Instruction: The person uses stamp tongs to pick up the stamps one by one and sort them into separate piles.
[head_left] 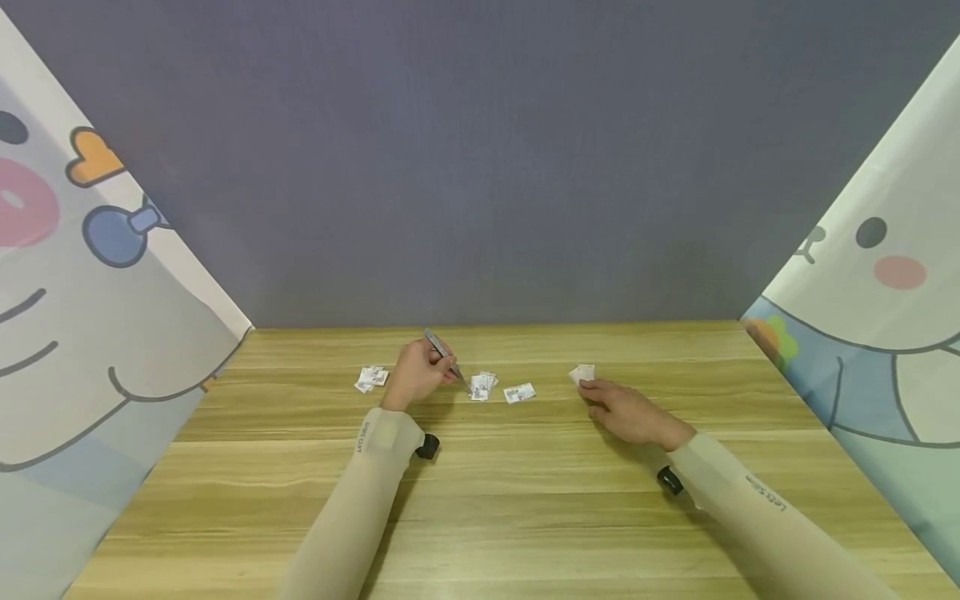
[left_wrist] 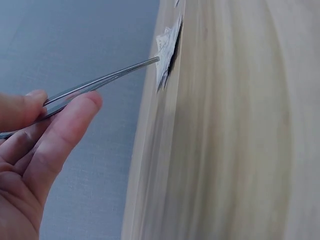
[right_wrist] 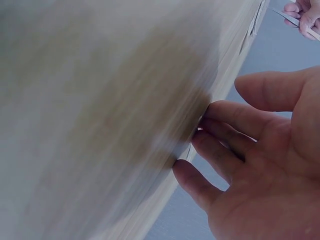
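Note:
My left hand (head_left: 422, 372) pinches a pair of metal tweezers (head_left: 439, 346) between thumb and fingers. Their tips point down at a small pile of white printed paper pieces (head_left: 481, 387); in the left wrist view the tweezers (left_wrist: 107, 77) reach the edge of that pile (left_wrist: 167, 52). Over on the right, my right hand (head_left: 626, 410) rests its fingertips at a small white paper piece (head_left: 582, 373) on the table. The right wrist view shows that hand (right_wrist: 260, 145) with fingers extended to the tabletop and the thumb held apart.
Another small paper pile (head_left: 372, 377) lies left of the left hand. One printed paper piece (head_left: 519, 392) sits between the hands. The wooden table (head_left: 525, 517) ends at a grey back panel (head_left: 495, 167), with cartoon-printed panels (head_left: 885, 250) on both sides.

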